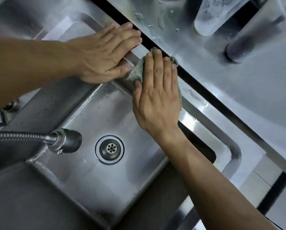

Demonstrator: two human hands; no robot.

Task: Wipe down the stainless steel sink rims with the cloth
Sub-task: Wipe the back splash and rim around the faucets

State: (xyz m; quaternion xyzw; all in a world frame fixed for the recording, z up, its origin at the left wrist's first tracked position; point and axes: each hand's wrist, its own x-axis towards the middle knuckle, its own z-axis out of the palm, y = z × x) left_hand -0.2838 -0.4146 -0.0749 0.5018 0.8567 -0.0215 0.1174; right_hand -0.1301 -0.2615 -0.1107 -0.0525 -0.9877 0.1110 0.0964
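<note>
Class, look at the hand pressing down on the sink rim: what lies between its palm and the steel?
In the head view, a grey-green cloth lies between the right hand and the sink rim, fingers flat on it.

The rectangular stainless steel sink basin [92, 117] is of brushed metal with a dull shine, and small water spots lie on its inner wall. The flat steel rim [203, 113] beside it looks smoother and reflects light brightly. The grey-green cloth [137, 70] has a rough, woven, matt surface. The round metal drain strainer [109, 149] is glossy, with a polished ring. The flexible metal faucet hose [19, 136] is ribbed and shiny, and its spray head [67, 141] has a satin finish. The pale grey countertop [238, 80] is smooth, slightly glossy, with water drops. The two translucent plastic tumblers [210, 15] look cloudy.
</note>
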